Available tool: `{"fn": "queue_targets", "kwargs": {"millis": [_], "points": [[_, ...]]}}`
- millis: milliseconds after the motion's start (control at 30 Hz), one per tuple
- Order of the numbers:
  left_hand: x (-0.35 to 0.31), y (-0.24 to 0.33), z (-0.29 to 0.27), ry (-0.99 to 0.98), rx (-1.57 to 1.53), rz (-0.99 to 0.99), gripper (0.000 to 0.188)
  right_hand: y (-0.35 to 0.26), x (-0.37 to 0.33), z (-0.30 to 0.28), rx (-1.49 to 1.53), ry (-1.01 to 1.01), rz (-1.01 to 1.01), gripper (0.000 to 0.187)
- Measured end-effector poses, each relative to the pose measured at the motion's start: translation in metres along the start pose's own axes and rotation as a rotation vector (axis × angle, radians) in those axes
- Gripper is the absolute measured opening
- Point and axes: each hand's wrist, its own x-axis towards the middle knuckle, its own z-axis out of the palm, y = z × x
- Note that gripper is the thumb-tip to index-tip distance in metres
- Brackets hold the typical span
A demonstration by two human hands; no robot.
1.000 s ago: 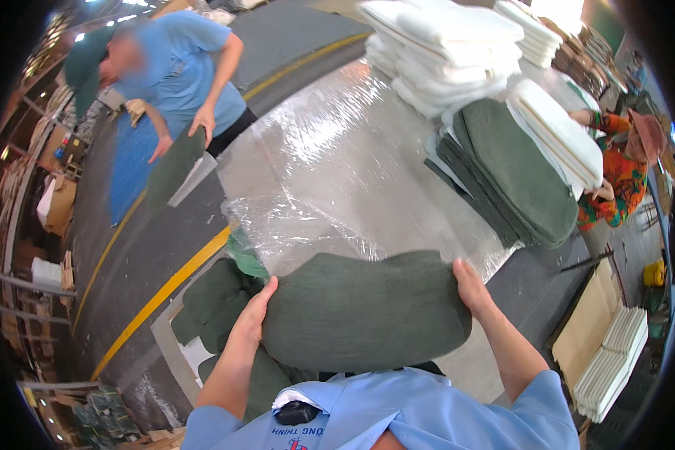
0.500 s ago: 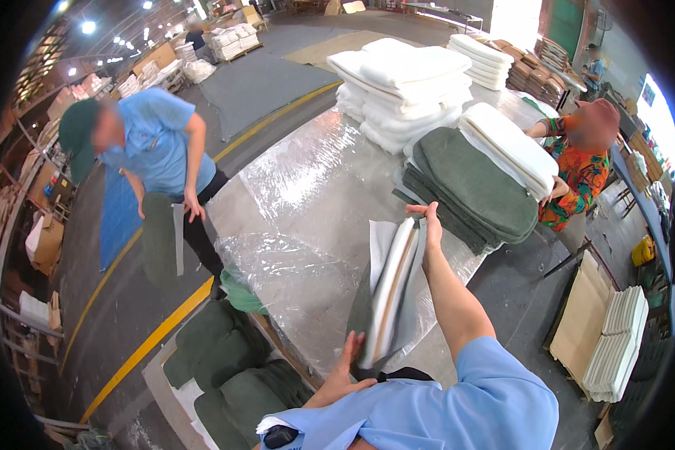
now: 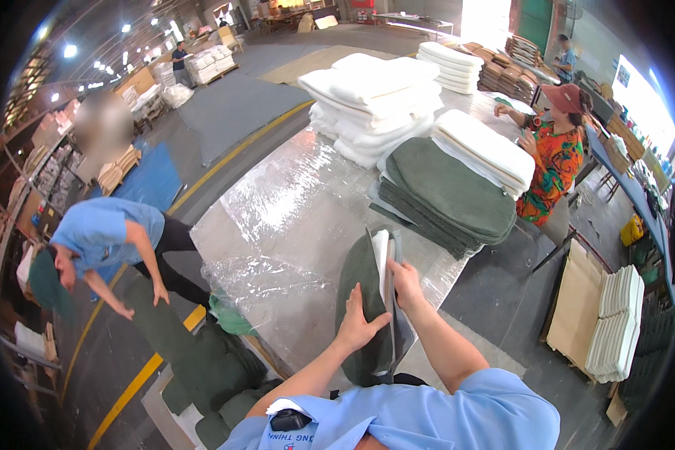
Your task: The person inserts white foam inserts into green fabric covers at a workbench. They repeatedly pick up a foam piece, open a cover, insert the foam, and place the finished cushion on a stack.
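The left hand (image 3: 358, 324) lay flat against the green cover (image 3: 360, 300), steadying it on edge over the plastic-wrapped table (image 3: 292, 217), while the right hand (image 3: 403, 281) was closed on the white foam pad (image 3: 382, 251) at its mouth, apparently to feed it in

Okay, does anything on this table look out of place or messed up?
Only small things. The clear plastic sheet over the table is wrinkled and bunched near its front corner. The green cushion stands on edge between the left hand and right hand, unlike the flat green stack.
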Motion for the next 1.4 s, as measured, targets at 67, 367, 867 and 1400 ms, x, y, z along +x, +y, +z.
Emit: {"fn": "queue_targets", "kwargs": {"millis": [67,367,867,1400], "points": [[0.018,0.005,0.003,0.004,0.022,0.04,0.121,0.01,-0.001,-0.013,-0.01,0.004,0.071,0.044],[0.032,0.039,-0.046,0.261,-0.887,-0.296,0.053,0.006,-0.027,0.057,-0.06,-0.165,0.104,0.043],[0.113,0.02,-0.093,0.516,0.051,-0.064,0.051,-0.019,0.019,0.055,-0.444,-0.331,-0.068,0.029],[0.195,0.017,-0.097,0.482,0.111,0.21,0.015,-0.081,0.09,0.084,-1.064,-0.362,-0.357,0.042]]}}
